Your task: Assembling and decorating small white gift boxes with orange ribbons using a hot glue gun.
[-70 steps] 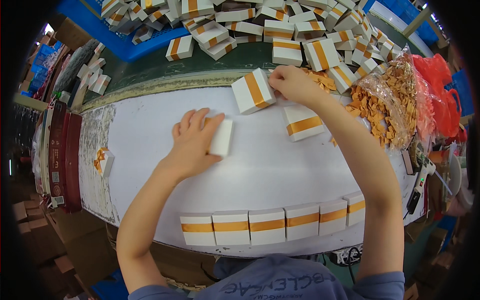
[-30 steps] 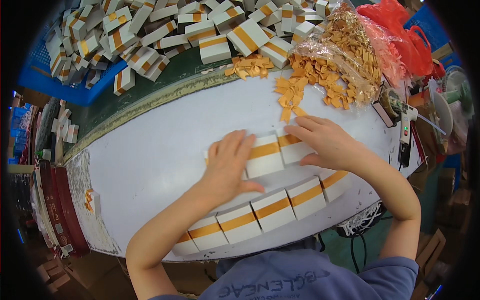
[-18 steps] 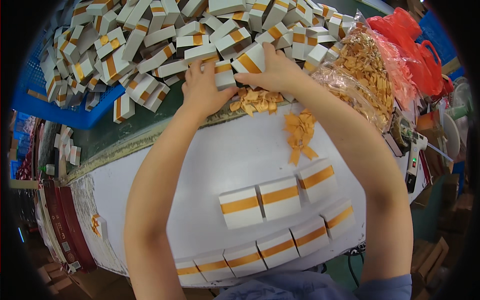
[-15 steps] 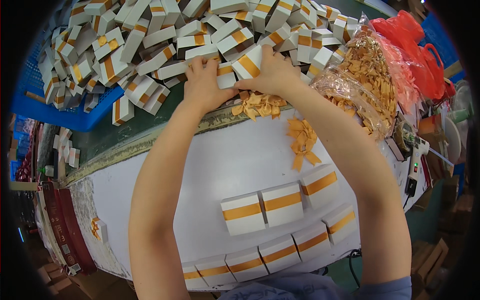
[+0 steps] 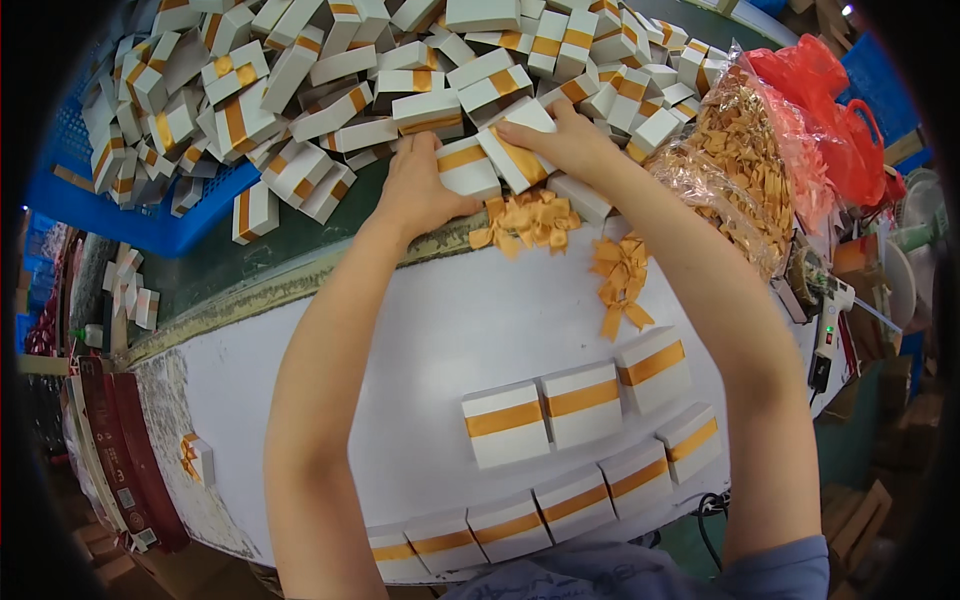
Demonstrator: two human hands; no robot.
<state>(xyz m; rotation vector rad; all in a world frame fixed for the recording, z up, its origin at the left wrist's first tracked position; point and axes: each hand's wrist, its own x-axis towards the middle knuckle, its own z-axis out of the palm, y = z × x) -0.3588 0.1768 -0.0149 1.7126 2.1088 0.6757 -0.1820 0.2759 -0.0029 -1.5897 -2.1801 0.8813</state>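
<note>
Holding a white box [image 5: 518, 150] with a gold ribbon band in my right hand [image 5: 572, 148], thumb over its top and fingers behind, I have it tilted at the near edge of the heap [image 5: 340, 65]. My left hand [image 5: 415, 190] is curled round the left end of a second banded box [image 5: 467, 168] just beside it; how firmly I cannot tell.

Just nearer to me lie loose gold bows [image 5: 530, 222], with another clump of bows [image 5: 622, 275] on the white tabletop [image 5: 450, 320]. Below those, three boxes make a back row [image 5: 580, 403] and six a front row [image 5: 508, 527], all banded, none with a bow that I can see. So the laying out looks partly done: nine are set in rows, while far more lie jumbled in the heap. One small box with a bow [image 5: 203, 462] stands alone at the left.

As for containers, the blue crate [image 5: 150, 232] is piled with banded boxes, and others spread past it over the green surface [image 5: 225, 280]. A clear plastic bag [image 5: 690, 178] holds many more bows. What the red bag [image 5: 845, 150] contains, I cannot tell.
</note>
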